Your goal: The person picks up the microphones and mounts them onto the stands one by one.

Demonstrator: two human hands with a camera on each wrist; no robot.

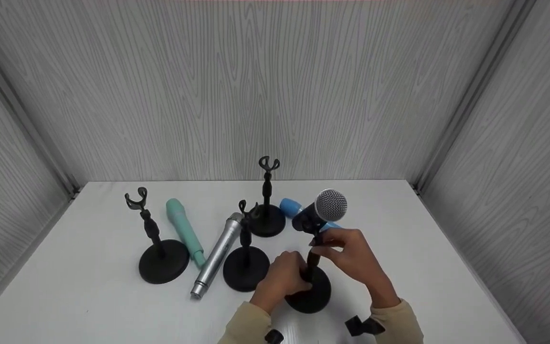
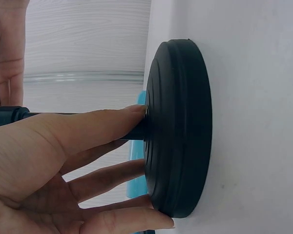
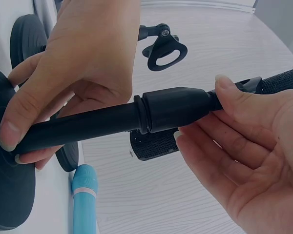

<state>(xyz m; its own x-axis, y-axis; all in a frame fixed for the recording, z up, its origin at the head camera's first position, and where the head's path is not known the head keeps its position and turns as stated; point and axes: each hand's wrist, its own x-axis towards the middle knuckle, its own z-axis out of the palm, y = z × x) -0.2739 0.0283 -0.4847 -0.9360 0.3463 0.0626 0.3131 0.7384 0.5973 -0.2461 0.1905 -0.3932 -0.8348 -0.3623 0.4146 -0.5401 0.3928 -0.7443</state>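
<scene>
A black microphone with a silver mesh head (image 1: 331,205) sits in the clip of a round-based black microphone stand (image 1: 320,294), in front of me on the right. My left hand (image 1: 280,277) pinches the foot of its pole, its thumb and fingertips right at the base (image 2: 180,126) in the left wrist view. Higher up, just under the clip, my right hand (image 1: 351,253) grips the stand's neck between thumb and fingers. The right wrist view shows the pole (image 3: 88,127) running between both hands, with part of the microphone behind the right fingertips.
Three more black stands with vacant clips stand at the left (image 1: 163,262), centre (image 1: 246,270) and back (image 1: 268,222). Among them lie a green microphone (image 1: 184,227) and a silver one (image 1: 217,255). A blue microphone (image 1: 290,207) lies partly hidden behind the held stand. Grey panels (image 1: 256,95) enclose the table.
</scene>
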